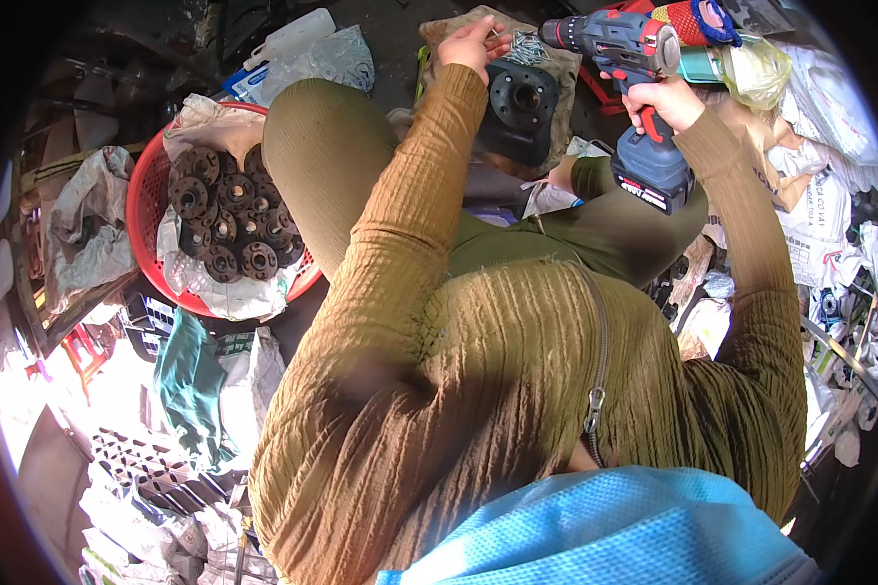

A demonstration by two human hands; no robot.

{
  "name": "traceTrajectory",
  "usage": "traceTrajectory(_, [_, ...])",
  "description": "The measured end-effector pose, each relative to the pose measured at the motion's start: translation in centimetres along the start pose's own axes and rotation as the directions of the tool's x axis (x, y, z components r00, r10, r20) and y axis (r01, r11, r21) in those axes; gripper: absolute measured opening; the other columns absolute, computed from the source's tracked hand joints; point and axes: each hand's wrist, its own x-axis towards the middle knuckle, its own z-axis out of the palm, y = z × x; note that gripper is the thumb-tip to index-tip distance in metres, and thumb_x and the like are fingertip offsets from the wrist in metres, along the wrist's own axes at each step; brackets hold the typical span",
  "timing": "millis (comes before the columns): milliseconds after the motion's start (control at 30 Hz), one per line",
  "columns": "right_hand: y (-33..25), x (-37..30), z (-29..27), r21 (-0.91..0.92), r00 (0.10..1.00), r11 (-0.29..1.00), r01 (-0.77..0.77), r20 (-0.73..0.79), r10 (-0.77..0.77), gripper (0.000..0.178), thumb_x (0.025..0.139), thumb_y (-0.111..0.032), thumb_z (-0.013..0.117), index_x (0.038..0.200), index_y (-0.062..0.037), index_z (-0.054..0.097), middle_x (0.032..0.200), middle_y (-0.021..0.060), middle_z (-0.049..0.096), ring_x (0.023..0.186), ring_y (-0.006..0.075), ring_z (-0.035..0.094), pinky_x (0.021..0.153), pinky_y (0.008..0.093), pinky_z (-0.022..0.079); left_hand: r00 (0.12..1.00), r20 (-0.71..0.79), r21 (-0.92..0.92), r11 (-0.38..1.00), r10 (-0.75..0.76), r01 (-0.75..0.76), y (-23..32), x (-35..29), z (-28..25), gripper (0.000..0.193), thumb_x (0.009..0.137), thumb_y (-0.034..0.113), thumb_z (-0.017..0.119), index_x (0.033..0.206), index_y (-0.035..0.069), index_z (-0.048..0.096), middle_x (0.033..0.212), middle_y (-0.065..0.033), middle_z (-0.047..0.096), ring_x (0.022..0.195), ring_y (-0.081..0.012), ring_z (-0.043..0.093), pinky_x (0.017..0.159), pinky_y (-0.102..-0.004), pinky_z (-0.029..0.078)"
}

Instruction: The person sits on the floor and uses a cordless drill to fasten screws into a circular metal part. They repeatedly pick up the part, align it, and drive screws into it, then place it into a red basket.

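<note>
My right hand (665,105) is wrapped round the handle of a grey and black cordless drill (610,37) with a red trigger area and a blue-grey battery. The drill lies level, its chuck pointing left toward my left hand (470,49). The fingers of that hand are pinched on what looks like a small screw, partly hidden by the fingertips. Right beside them is a pile of silvery screws (529,49) on a brown cloth (566,73). Just below the pile rests a black plate (519,136) with a round, holed hub in its middle.
At left stands a red plastic basket (144,210) with several dark round flanges (226,226). A white bottle (288,37) and a clear plastic bag (337,68) lie beyond my left knee. White sacks (815,210) crowd the right side. A teal cloth (190,380) hangs at lower left.
</note>
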Motion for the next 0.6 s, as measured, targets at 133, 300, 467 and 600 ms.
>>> traceTrajectory(133, [0.2, -0.5, 0.3, 0.009, 1.0, 1.0, -0.002, 0.018, 0.002, 0.051, 0.067, -0.003, 0.054, 0.117, 0.0028, 0.058, 0.065, 0.0047, 0.053, 0.051, 0.0152, 0.054, 0.05, 0.0273, 0.047, 0.989, 0.105, -0.191, 0.974, -0.106, 0.124, -1.1, 1.1, 0.4, 0.018, 0.09, 0.016, 0.065, 0.094, 0.0, 0.058, 0.083, -0.0076, 0.063, 0.071, -0.021, 0.063, 0.062, -0.032, 0.057])
traceTrajectory(300, [0.4, -0.7, 1.0, 0.017, 0.999, 0.999, 0.029, 0.015, -0.029, 0.051, 0.067, -0.004, 0.054, 0.118, 0.0027, 0.058, 0.066, 0.0044, 0.053, 0.052, 0.0151, 0.054, 0.05, 0.0268, 0.047, 0.978, 0.104, -0.247, 0.948, -0.18, 0.201, -2.1, 0.9, 1.3, 0.02, 0.091, 0.021, 0.063, 0.086, 0.002, 0.059, 0.079, -0.0066, 0.061, 0.07, -0.0199, 0.062, 0.063, -0.0317, 0.058])
traceTrajectory(467, [0.5, -1.1, 1.2, 0.04, 0.995, 0.994, 0.099, -0.019, -0.098, 0.009, 0.073, -0.006, 0.06, 0.072, 0.0023, 0.059, 0.058, 0.0063, 0.056, 0.049, 0.0139, 0.057, 0.046, 0.0276, 0.048, 0.967, 0.143, -0.297, 0.923, -0.211, 0.245, -1.7, -0.3, 2.0, 0.023, 0.093, 0.023, 0.061, 0.085, 0.002, 0.059, 0.077, -0.0057, 0.061, 0.068, -0.0195, 0.062, 0.065, -0.0309, 0.058])
traceTrajectory(600, [0.4, -1.4, 1.3, 0.002, 0.993, 0.994, 0.11, -0.032, -0.11, 0.007, 0.073, -0.006, 0.06, 0.072, 0.0016, 0.058, 0.059, 0.0054, 0.056, 0.049, 0.0133, 0.057, 0.045, 0.0272, 0.047, 0.961, 0.121, -0.327, 0.903, -0.25, 0.276, -1.7, -0.6, 2.3, 0.023, 0.093, 0.024, 0.061, 0.085, 0.002, 0.059, 0.077, -0.0057, 0.061, 0.069, -0.0193, 0.062, 0.066, -0.0309, 0.058])
